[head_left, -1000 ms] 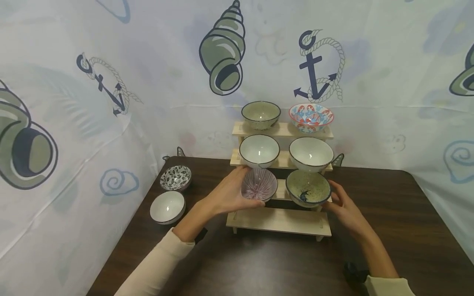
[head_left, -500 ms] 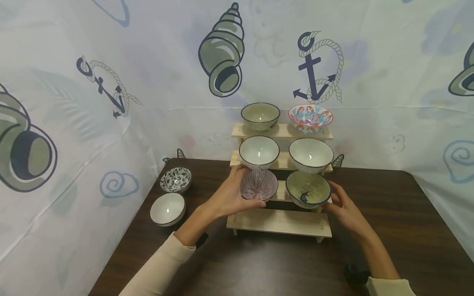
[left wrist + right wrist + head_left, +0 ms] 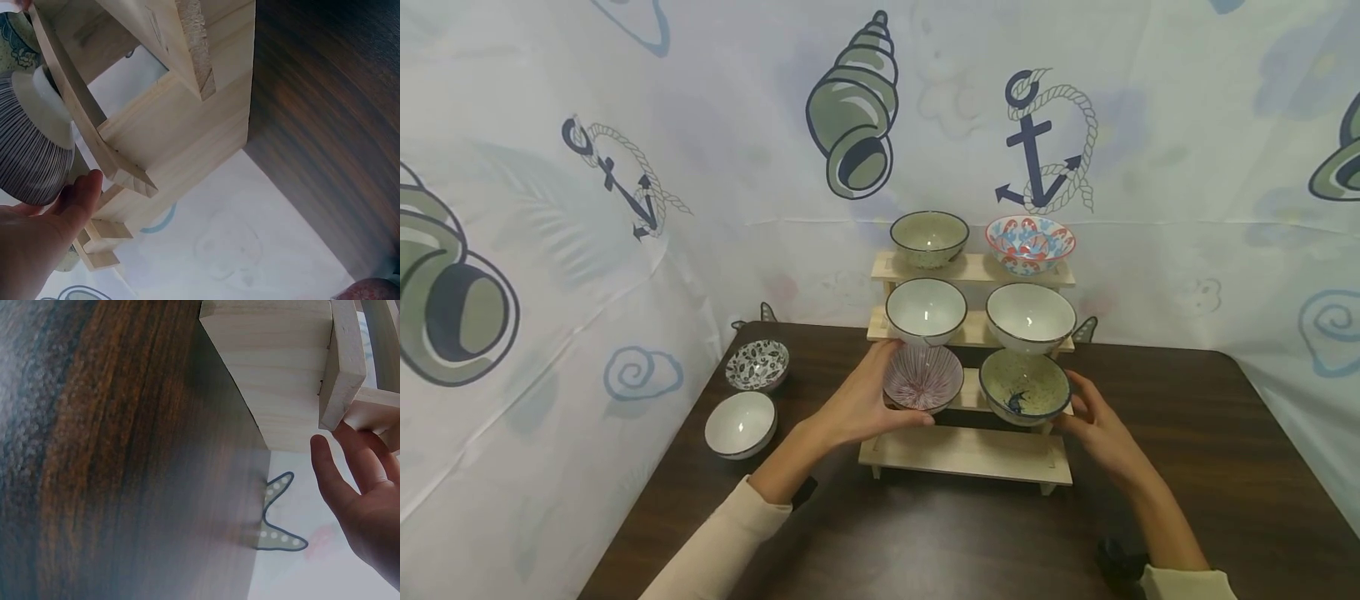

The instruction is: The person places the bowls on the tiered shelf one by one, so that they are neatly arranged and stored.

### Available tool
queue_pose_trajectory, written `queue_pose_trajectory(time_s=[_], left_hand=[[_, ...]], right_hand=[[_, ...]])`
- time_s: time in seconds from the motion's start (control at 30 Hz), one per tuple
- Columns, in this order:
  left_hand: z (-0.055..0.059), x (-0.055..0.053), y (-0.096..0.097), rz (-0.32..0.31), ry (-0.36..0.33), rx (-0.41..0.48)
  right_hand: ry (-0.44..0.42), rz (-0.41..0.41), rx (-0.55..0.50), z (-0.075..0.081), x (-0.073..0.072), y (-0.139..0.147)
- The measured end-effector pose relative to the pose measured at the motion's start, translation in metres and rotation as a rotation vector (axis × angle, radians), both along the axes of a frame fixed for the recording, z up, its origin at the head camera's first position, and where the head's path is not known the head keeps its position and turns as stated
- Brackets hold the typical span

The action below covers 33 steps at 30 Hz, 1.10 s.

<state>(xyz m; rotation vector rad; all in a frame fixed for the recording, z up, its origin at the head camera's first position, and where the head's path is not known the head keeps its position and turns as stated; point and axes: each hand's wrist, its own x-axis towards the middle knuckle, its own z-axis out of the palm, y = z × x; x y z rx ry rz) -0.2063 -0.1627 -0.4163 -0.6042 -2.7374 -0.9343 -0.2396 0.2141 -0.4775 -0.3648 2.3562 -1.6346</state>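
In the head view my left hand (image 3: 857,404) curls round the left side of a purple bowl (image 3: 922,379) with fine radiating stripes; the thumb lies along its front. The left wrist view shows fingertips (image 3: 87,184) close by this bowl's striped outside (image 3: 31,150). A speckled green bowl (image 3: 1025,385) with a dark blue mark sits to its right. My right hand (image 3: 1101,429) holds that bowl's right side between thumb and fingers. In the right wrist view the fingers (image 3: 340,481) reach past the stand's end, and the bowl is out of sight.
The tiered wooden stand (image 3: 966,454) carries two white bowls (image 3: 927,311), a plain green bowl (image 3: 929,237) and a red-and-blue patterned bowl (image 3: 1030,242) higher up. A floral bowl (image 3: 757,364) and another white bowl (image 3: 741,423) stand left on the dark table (image 3: 925,542).
The purple bowl has shifted very slightly left, and a small gap shows between it and the base of my left thumb. My right hand and the speckled bowl keep their places.
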Motion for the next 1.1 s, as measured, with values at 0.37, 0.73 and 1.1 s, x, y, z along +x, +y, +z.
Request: queue_pose_trajectory(time_s=[0.37, 0.73, 1.1], left_hand=[[0.004, 0.011, -0.016, 0.043, -0.045, -0.012], [0.011, 0.022, -0.031, 0.044, -0.047, -0.051], [0.022, 0.037, -0.037, 0.043, -0.031, -0.111]], right_hand=[[0.002, -0.002, 0.021, 0.002, -0.002, 0.0], [-0.015, -0.011, 0.03, -0.002, 0.0, -0.001], [-0.024, -0.01, 0.021, -0.001, 0.0, -0.001]])
